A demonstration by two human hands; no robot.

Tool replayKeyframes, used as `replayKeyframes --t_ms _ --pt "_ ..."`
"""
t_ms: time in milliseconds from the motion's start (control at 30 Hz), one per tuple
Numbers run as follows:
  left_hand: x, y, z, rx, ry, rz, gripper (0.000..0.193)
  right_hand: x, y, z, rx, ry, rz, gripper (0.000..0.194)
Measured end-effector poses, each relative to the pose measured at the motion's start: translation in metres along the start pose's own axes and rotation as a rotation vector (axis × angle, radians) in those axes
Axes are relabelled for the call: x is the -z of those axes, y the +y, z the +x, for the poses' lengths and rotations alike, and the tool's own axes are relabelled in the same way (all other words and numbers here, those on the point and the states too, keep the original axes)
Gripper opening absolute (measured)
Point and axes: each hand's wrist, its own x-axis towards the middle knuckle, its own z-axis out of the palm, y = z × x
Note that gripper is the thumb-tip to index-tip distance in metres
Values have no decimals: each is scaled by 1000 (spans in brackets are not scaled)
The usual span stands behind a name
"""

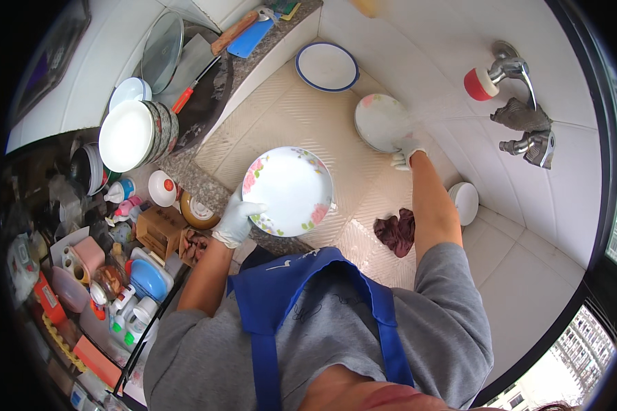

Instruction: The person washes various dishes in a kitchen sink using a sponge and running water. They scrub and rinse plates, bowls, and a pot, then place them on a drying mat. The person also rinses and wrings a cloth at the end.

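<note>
My left hand (236,220), in a white glove, grips the rim of a floral plate (288,192). This plate is tilted up, its white face and pink flower border showing, over the counter edge. My right hand (409,154), also gloved, reaches to the lower right rim of another flower-patterned plate (380,120) by the tiled wall. Blur there hides whether its fingers close on that rim. Under this second plate, another rim seems to show. Farther back on the ribbed tile floor lies a white enamel dish (327,67) with a blue rim.
A dark red cloth (395,232) lies crumpled near my right arm. White bowls (464,203) lean by the right wall, below metal taps (511,69). Stacked bowls (128,136), a cleaver (193,64) and a red-handled knife (195,85) occupy the granite ledge. Shelves at left hold bottles and a cardboard box (159,230).
</note>
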Motion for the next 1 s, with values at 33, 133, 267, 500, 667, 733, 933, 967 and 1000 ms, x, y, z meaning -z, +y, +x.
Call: replayKeyframes --t_ms 33,133,267,500,667,733,933,967,1000 --pt "0 -1 1 -6 -4 -5 71 0 7 14 204 147 -55 19" --pt "1 -4 3 -23 -19 -5 71 5 14 42 578 456 -199 21" --pt "4 -8 5 -41 -46 20 70 27 -14 12 489 623 -689 35" --pt "7 -13 9 -83 -27 9 67 -1 -24 -153 1015 825 -679 26" --pt "8 -15 11 -115 -82 12 71 -10 -17 -221 1274 868 -527 17" --pt "9 -17 12 -97 -49 38 71 -10 -22 -237 1294 943 -418 14" --pt "11 -22 20 -104 -13 37 66 7 -18 -285 1256 1115 -261 16" --pt "11 -22 21 -75 13 35 65 10 -10 -292 1275 1141 -344 15" --pt "11 -23 22 -66 7 -4 62 12 -3 -298 1298 1175 -433 14"
